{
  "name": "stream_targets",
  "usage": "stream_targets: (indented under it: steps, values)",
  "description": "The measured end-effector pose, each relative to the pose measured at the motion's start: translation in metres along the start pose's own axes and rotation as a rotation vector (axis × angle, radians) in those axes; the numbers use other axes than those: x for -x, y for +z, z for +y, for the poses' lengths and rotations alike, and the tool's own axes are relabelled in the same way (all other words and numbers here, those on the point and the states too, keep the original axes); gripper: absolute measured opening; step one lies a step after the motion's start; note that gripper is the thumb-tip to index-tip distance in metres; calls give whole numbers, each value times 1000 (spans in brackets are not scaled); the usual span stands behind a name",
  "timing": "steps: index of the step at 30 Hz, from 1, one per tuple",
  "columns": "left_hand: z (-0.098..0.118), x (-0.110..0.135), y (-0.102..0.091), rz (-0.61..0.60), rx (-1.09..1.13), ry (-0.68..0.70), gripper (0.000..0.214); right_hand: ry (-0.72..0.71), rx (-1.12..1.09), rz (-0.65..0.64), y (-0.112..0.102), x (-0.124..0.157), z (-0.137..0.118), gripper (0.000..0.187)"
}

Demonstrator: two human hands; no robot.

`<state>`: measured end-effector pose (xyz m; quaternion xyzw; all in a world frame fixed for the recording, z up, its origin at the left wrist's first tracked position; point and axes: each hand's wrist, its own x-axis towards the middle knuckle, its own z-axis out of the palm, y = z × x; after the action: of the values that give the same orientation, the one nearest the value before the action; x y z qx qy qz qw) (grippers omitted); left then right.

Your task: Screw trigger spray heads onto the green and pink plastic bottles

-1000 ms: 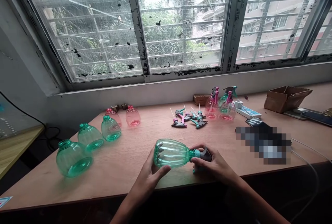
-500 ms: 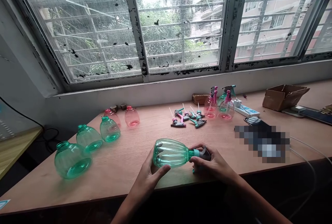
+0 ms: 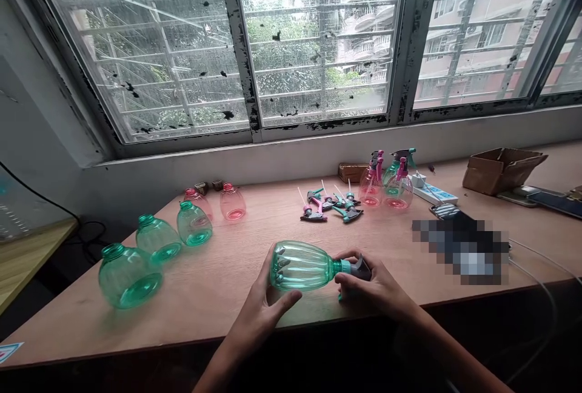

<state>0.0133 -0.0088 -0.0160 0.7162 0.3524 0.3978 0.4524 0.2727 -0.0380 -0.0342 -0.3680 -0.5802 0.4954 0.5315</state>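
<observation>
The left hand (image 3: 266,305) is curled around the fat end of a green bottle (image 3: 302,265). The right hand (image 3: 375,287) is closed on the spray top (image 3: 361,268) at its neck. The green bottle is held sideways, near the front edge of the counter (image 3: 213,287). It looks smooth, so a loose left hand could let it slip and fall. Turning the spray top crooked might make it jam.

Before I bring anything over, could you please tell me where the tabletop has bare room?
The broad patch between the three standing green bottles and the left hand is bare, as is the one between the pink bottles and the loose spray heads. It is crowded just right of those, where assembled sprayers stand beside the power strip.
</observation>
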Motion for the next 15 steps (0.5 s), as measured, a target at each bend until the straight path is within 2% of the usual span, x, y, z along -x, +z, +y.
stream_targets:
  steps: [4,10,15]
  values:
    - [3,-2,0,-32,62,-8,79,0,13,-6,-1,1,0,33]
    - [-4,0,-1,-6,97,-38,92,-2,21,7,-3,-1,3,33]
    - [-8,2,-1,6,11,-15,93,4,19,0,-2,-1,1,34]
